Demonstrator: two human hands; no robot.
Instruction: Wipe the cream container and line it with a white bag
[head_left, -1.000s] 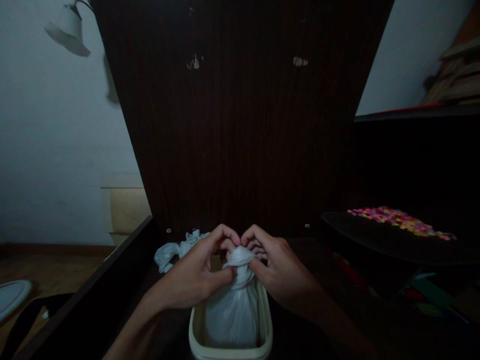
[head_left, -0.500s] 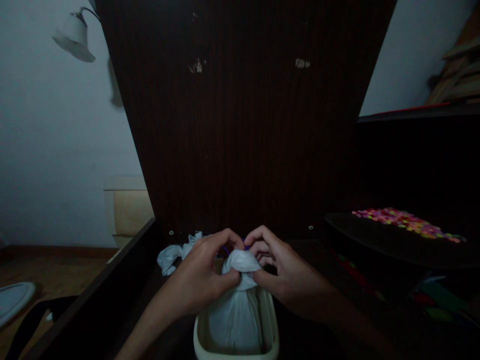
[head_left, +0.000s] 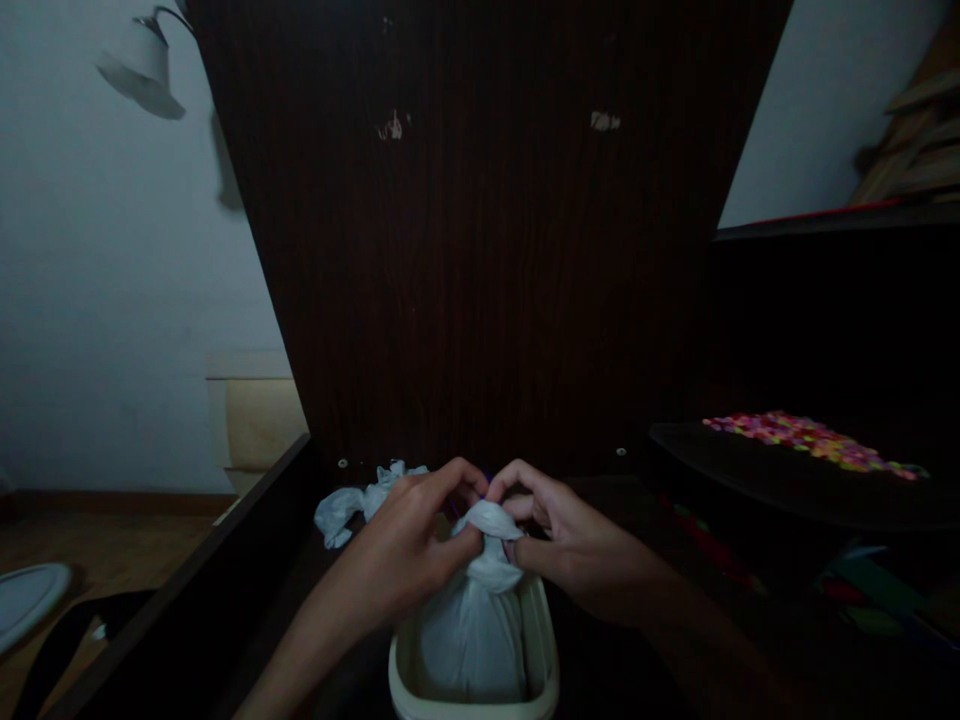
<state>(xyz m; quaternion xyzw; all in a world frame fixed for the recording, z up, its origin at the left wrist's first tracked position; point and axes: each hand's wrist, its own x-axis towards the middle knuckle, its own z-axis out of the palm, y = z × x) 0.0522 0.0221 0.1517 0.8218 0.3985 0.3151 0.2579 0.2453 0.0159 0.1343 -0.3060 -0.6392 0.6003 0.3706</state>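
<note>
A white plastic bag [head_left: 474, 640] sits inside a small cream bin [head_left: 541, 672] at the bottom middle of the head view. Its neck is gathered into a knot [head_left: 491, 545] at the top. My left hand [head_left: 405, 550] is closed on the knot from the left, thumb and fingers pinching the plastic. My right hand [head_left: 574, 545] pinches the same knot from the right. The fingertips of both hands almost meet above the bag.
A crumpled white bag [head_left: 352, 500] lies just behind my left hand. A tall dark wooden panel [head_left: 487, 250] rises behind the bin. A dark shelf [head_left: 787, 475] at right carries several small colourful pieces [head_left: 810, 442]. A wall lamp [head_left: 142, 75] hangs top left.
Both hands have stayed on the bag's neck, shifting slightly right and pulling the knot tighter. The view has swayed a little.
</note>
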